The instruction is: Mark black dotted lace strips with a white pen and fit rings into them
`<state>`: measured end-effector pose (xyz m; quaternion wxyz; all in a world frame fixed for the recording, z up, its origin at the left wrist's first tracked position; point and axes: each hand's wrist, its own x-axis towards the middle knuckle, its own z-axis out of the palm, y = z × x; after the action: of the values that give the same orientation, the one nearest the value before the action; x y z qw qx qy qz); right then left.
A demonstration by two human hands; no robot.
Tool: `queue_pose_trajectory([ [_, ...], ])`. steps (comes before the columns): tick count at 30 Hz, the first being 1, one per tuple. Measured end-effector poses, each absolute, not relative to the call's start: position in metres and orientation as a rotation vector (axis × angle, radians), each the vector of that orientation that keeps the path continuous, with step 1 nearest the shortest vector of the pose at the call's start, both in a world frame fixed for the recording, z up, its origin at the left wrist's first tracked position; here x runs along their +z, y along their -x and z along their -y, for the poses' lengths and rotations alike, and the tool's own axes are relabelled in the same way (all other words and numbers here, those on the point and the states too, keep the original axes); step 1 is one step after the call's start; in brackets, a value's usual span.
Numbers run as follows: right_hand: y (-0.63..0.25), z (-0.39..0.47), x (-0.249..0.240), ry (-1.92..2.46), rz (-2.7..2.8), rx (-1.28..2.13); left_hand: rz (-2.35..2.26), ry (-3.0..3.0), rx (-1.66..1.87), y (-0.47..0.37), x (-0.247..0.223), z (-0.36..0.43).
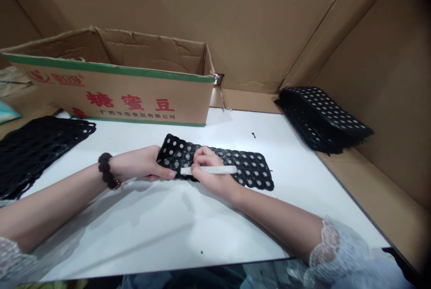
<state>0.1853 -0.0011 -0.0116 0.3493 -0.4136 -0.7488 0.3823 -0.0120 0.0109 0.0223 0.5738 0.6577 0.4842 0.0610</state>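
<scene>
The middle of the black strip (254,167) is hidden by the right hand (215,172), so some of its pale dots cannot be seen; the strip lies on the white table (161,235) under the right hand, and its near end is pinched by the left hand (144,163), with the thumb in front and most of the fingers hidden behind; a white stick (218,170) is gripped like a pen by the right hand, and one end is pointed toward the left thumb; whether the strip is touched by that end cannot be told.

The black netting (37,149) to the left of the left hand is cut off by the edge of the view; both lacy sleeves are cut off too, and the inside of the big box (134,95) beyond the left hand is mostly hidden by its front wall.

A dark bracelet (107,170) is worn just behind the left hand; a dotted black pile (323,113) is seen farther out and to the right of the right hand; the space beyond both hands is closed off by a cardboard wall (235,19); a tiny black scrap (253,135) is seen past the right hand.
</scene>
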Motion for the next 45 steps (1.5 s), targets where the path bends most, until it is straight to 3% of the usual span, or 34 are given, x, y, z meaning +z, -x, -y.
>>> queue_pose_trajectory([
  [20, -0.185, 0.002, -0.008, 1.052, 1.936, 1.06, -1.2, -1.193, 0.253, 0.009, 0.017, -0.008],
  [38, -0.177, 0.007, -0.019, 0.942, 2.076, 0.821, -1.085, -1.27, 0.225, 0.01, 0.02, -0.001],
  [45, -0.19, -0.004, -0.009, 1.034, 1.897, 0.931, -1.034, -1.364, 0.156, 0.018, 0.02, -0.013],
])
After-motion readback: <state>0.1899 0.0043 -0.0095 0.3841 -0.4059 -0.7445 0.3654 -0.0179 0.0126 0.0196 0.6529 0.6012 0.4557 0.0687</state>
